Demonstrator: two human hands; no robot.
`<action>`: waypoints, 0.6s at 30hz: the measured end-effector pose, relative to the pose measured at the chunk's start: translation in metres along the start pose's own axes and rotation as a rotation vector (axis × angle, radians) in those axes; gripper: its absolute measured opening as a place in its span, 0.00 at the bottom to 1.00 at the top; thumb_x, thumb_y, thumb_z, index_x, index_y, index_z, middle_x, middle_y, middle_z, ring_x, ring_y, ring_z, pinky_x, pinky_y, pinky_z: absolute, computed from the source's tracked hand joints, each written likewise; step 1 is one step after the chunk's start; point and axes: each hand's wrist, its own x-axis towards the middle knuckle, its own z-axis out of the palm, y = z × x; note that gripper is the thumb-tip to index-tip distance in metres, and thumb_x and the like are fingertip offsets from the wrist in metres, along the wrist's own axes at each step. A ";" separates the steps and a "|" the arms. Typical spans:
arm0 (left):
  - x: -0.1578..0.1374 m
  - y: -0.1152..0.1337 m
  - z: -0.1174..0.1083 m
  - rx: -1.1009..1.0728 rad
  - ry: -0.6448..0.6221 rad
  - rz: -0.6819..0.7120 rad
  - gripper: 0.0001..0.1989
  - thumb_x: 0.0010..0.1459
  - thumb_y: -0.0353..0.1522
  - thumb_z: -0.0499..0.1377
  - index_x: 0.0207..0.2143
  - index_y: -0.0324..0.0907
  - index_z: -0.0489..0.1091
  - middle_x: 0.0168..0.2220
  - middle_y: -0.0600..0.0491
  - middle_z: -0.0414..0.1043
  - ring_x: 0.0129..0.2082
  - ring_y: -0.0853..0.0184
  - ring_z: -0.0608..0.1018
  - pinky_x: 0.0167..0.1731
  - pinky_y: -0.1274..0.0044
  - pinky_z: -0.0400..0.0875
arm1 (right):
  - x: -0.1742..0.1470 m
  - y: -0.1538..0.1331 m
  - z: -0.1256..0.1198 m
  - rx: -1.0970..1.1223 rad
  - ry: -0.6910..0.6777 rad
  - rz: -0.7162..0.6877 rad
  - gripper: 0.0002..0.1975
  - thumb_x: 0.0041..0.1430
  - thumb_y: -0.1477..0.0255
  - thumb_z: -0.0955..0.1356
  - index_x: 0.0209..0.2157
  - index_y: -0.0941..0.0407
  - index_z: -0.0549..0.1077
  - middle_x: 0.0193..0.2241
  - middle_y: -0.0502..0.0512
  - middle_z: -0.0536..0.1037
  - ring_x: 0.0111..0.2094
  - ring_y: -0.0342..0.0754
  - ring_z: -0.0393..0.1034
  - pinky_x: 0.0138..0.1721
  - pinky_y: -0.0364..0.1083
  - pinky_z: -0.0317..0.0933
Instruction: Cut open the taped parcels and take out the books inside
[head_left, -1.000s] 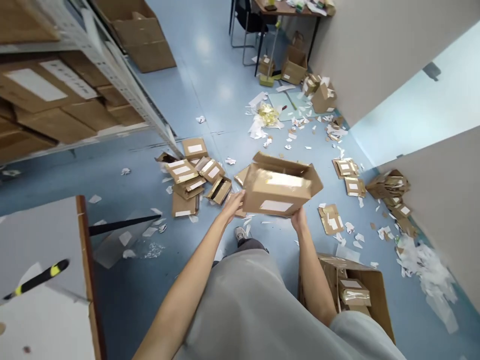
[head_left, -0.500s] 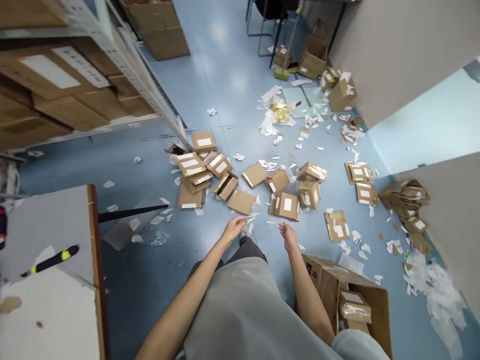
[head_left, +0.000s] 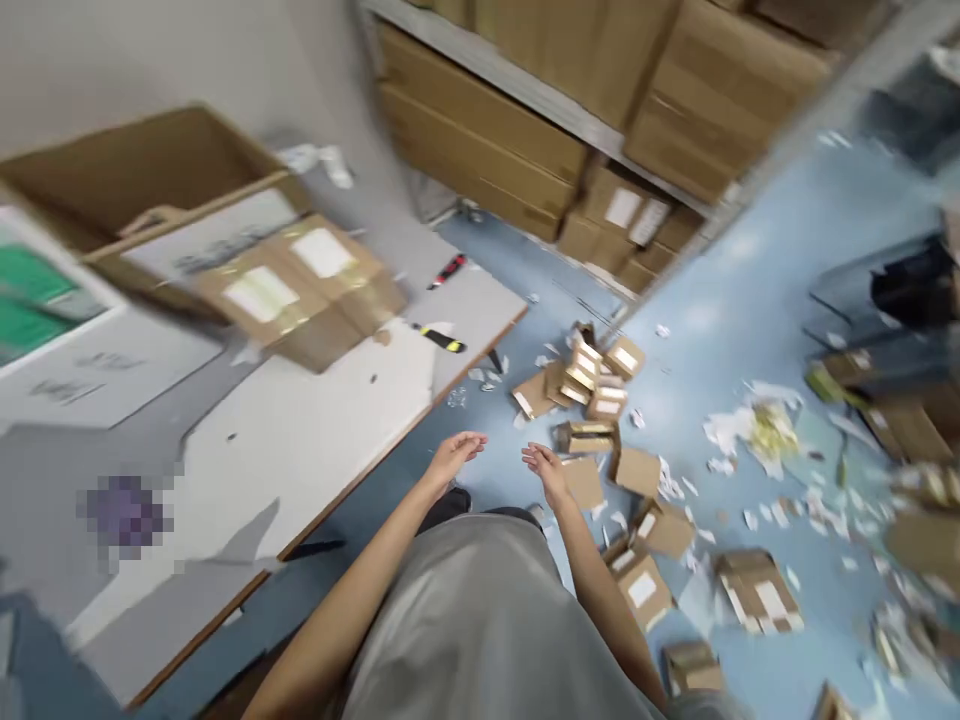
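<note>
Hands hanging empty, left hand (head_left: 457, 455) and right hand (head_left: 545, 470) both loosely spread, hovering near table's edge (head_left: 420, 405), above small boxes (head_left: 592, 395) littering floor (head_left: 720, 320).

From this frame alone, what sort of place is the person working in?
Probably a stockroom or packing room: metal shelving stacked with big cartons, small labelled cardboard boxes scattered on the blue floor, and a worktable with taped parcels.

Probably a stockroom or packing room: shelving (head_left: 600, 130) stacked with cartons at upper centre, small boxes (head_left: 592, 385) littering the blue floor (head_left: 712, 320).
</note>
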 end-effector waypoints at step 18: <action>0.037 0.099 -0.217 -0.410 0.519 0.260 0.29 0.54 0.45 0.76 0.56 0.45 0.82 0.71 0.38 0.76 0.70 0.44 0.78 0.67 0.58 0.74 | 0.166 -0.149 0.376 -0.399 -0.427 -0.352 0.36 0.51 0.51 0.81 0.57 0.56 0.82 0.68 0.71 0.80 0.66 0.65 0.77 0.71 0.62 0.69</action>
